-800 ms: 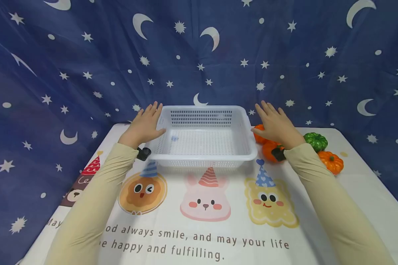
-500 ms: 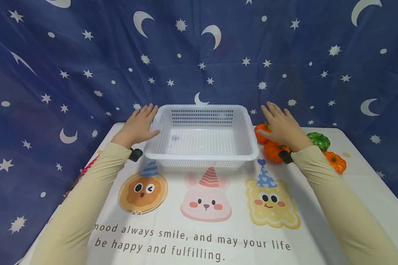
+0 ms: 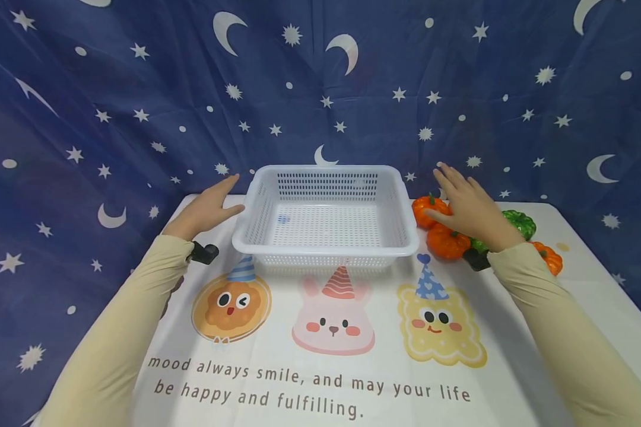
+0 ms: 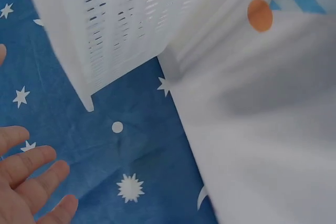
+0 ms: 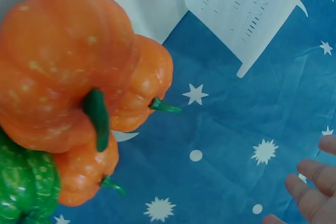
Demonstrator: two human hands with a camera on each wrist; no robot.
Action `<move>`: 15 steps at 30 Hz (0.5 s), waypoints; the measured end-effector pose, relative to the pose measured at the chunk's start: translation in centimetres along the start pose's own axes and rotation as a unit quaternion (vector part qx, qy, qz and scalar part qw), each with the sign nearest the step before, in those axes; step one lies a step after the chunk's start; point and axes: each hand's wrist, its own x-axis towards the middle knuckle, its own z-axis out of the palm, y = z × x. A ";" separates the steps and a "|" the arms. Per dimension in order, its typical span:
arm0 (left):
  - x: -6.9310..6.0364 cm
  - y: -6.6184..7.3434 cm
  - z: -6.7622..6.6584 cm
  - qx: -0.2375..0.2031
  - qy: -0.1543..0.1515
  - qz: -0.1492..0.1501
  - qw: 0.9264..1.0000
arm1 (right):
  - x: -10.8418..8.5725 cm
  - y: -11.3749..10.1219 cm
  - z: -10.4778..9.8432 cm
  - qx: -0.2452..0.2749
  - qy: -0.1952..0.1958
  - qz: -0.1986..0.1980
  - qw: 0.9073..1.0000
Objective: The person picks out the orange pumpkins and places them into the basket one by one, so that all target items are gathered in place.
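Observation:
A white plastic basket (image 3: 326, 252) with slotted walls stands near the back of the table, nothing lying in it. To its left hovers my left hand (image 3: 205, 209), fingers extended and apart from the rim. My right hand (image 3: 472, 210), fingers likewise straight, is off the basket's right side, over several small pumpkins. An orange pumpkin (image 3: 447, 242) sits beside the basket, with another orange pumpkin (image 3: 428, 211) behind it. In the right wrist view, a green pumpkin (image 5: 26, 182) lies beside orange ones. Neither hand holds anything.
A white tablecloth (image 3: 320, 379) printed with cartoon faces and lettering covers the table. Behind it hangs a dark blue curtain (image 3: 155, 83) with moons and stars. A further orange pumpkin (image 3: 549, 258) sits at the right, partly behind the right sleeve.
Both hands have moved outward, away from the basket: the left hand to the left, the right hand to the right. The basket and pumpkins stay in place on the table.

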 end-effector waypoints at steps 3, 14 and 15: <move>-0.2 -0.4 0.5 -0.028 0.008 -0.003 1.000 | -0.6 0.4 0.0 0.023 -0.001 0.008 1.000; -0.9 -1.5 2.3 -0.157 0.036 -0.015 0.987 | -3.8 1.5 0.6 0.107 0.012 0.032 0.994; -1.0 -1.5 2.4 -0.168 0.035 -0.018 0.985 | -4.1 1.6 0.8 0.114 0.014 0.037 0.993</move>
